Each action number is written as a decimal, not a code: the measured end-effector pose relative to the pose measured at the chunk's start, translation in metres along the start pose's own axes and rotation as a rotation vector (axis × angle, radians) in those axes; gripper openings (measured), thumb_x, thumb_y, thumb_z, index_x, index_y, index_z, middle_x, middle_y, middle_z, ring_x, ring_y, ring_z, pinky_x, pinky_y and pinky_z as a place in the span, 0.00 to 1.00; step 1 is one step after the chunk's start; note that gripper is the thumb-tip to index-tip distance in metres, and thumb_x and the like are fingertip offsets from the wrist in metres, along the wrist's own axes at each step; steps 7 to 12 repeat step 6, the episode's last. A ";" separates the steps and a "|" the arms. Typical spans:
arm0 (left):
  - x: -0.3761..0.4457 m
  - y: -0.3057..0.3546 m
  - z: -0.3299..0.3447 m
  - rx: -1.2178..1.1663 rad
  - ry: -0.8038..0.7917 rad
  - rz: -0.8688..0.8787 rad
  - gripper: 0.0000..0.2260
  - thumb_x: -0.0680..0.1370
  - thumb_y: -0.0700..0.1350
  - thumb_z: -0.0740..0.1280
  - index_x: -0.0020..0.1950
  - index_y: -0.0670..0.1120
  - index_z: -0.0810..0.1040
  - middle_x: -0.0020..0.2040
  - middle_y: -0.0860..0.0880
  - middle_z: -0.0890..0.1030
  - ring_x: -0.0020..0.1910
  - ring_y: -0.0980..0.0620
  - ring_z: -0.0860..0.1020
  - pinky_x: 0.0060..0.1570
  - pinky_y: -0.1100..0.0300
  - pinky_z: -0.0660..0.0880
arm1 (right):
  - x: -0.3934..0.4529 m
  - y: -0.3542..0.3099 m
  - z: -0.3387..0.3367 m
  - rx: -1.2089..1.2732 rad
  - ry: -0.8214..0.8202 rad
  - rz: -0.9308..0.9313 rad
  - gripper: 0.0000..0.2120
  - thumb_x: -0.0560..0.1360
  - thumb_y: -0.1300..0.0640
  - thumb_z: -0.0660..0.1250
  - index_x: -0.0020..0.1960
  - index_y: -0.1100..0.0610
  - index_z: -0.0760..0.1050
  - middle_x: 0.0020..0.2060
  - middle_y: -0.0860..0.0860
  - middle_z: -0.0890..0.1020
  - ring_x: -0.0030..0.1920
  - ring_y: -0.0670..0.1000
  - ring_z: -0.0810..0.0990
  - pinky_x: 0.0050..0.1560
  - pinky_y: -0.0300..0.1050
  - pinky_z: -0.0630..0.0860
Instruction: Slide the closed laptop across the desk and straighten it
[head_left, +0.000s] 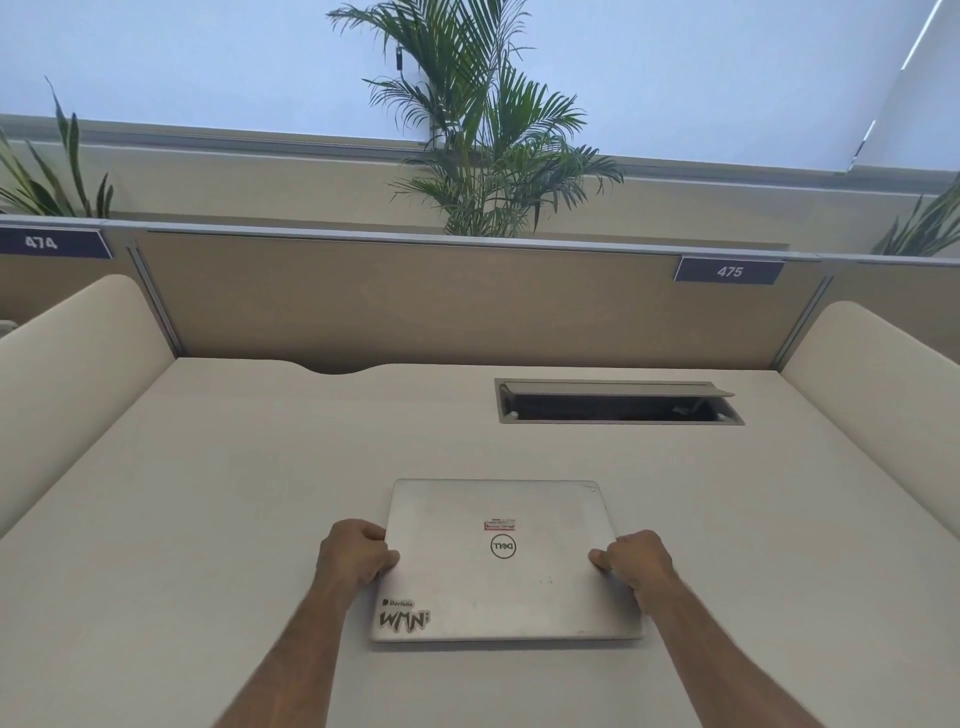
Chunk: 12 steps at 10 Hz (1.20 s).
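Note:
A closed silver laptop (498, 566) lies flat on the pale desk (208, 493), near the front and roughly in the middle. Its edges run about parallel to the desk's back panel. Stickers mark its lid at the centre and at the near left corner. My left hand (356, 553) grips the laptop's left edge, thumb on the lid. My right hand (636, 564) grips the right edge the same way. Both forearms reach in from the bottom of the view.
An open cable hatch (618, 402) is set into the desk behind and right of the laptop. A tan partition (467, 301) closes the back, with padded side dividers (72, 374) left and right (878, 395). Plants stand beyond the partition.

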<state>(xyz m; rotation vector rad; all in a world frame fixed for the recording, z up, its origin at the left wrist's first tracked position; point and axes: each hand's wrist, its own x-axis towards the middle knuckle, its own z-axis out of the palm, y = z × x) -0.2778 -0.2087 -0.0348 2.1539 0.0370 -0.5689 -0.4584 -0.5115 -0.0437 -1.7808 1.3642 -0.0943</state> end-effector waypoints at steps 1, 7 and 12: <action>-0.003 -0.001 0.001 0.032 0.012 0.030 0.09 0.65 0.37 0.75 0.36 0.50 0.83 0.42 0.46 0.87 0.46 0.45 0.85 0.53 0.49 0.82 | -0.005 -0.002 -0.002 -0.080 -0.032 -0.016 0.10 0.66 0.58 0.74 0.33 0.57 0.73 0.30 0.52 0.78 0.32 0.53 0.76 0.31 0.41 0.70; -0.019 -0.009 0.031 0.665 0.127 0.476 0.26 0.77 0.55 0.64 0.73 0.45 0.68 0.72 0.46 0.71 0.70 0.44 0.69 0.67 0.52 0.69 | -0.034 0.012 0.022 -0.564 0.193 -0.471 0.33 0.75 0.39 0.62 0.74 0.56 0.63 0.72 0.54 0.69 0.73 0.57 0.64 0.71 0.52 0.63; -0.019 -0.009 0.031 0.665 0.127 0.476 0.26 0.77 0.55 0.64 0.73 0.45 0.68 0.72 0.46 0.71 0.70 0.44 0.69 0.67 0.52 0.69 | -0.034 0.012 0.022 -0.564 0.193 -0.471 0.33 0.75 0.39 0.62 0.74 0.56 0.63 0.72 0.54 0.69 0.73 0.57 0.64 0.71 0.52 0.63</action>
